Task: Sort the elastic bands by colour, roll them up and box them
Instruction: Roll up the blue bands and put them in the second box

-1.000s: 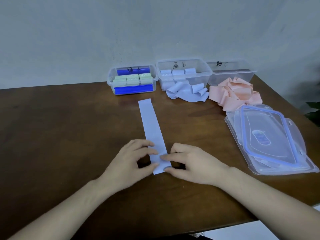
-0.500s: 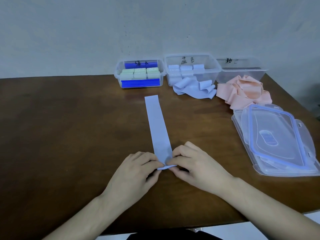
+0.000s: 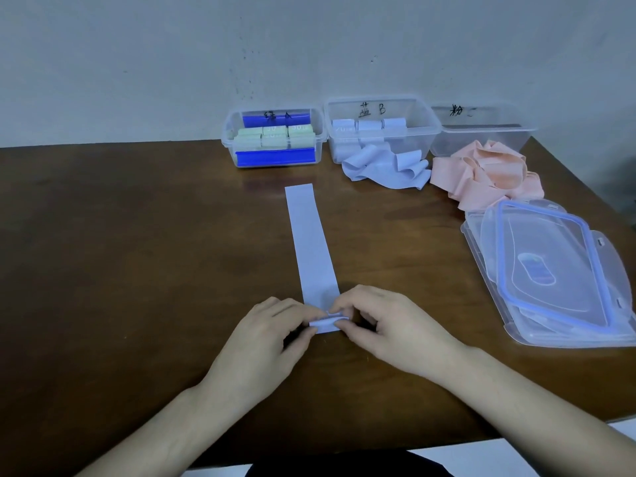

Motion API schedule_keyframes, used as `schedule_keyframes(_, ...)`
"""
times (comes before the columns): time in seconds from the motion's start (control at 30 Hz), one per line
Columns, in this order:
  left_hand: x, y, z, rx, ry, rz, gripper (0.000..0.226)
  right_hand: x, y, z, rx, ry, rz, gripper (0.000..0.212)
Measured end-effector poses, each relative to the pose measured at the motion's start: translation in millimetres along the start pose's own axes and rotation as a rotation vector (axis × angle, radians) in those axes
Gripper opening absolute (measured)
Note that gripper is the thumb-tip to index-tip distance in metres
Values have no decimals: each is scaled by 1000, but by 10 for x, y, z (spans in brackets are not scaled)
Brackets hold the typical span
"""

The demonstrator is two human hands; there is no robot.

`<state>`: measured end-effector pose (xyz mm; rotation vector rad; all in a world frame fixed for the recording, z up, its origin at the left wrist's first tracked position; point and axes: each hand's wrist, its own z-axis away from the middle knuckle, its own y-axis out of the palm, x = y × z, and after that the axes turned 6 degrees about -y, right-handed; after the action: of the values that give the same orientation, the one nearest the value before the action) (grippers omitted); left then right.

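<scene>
A pale blue elastic band lies flat on the brown table, stretched away from me. Its near end is curled into a small roll. My left hand and my right hand pinch that roll from either side with thumbs and fingertips. At the back stand three clear boxes: the left box holds green rolls, the middle box holds pale blue rolls, and the right box looks empty. Loose pale blue bands and loose pink bands lie in heaps before the boxes.
A stack of clear lids with a blue seal lies at the right of the table. The table's near edge runs just below my forearms. A grey wall stands right behind the boxes.
The band's near end lay flat under my fingers; both hands have since folded it over and begun rolling it. The camera view shifted slightly.
</scene>
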<state>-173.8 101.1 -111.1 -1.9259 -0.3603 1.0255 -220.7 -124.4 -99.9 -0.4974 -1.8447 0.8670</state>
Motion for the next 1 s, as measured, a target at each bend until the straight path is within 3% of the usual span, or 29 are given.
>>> schedule_keyframes(0.13,-26,14,6,3,42,-72,23,1,15,-13,8,5,23,9)
schedule_keyframes(0.4,-10,-35,-51,14,95,-171,29,-32,-20,17,106,-176,342,28)
schedule_keyframes(0.67,38,-44,-120,40,60,-101,27,-67,-53,-97,85,-78,176,18)
schedule_keyframes(0.87,53,-47,-180,37,16,-74,24,-86,-24,-157,33,-57,232,19)
schedule_keyframes(1.0,62,-51,-233,39,10,-75,27,-92,-50,-145,55,-141,317,20)
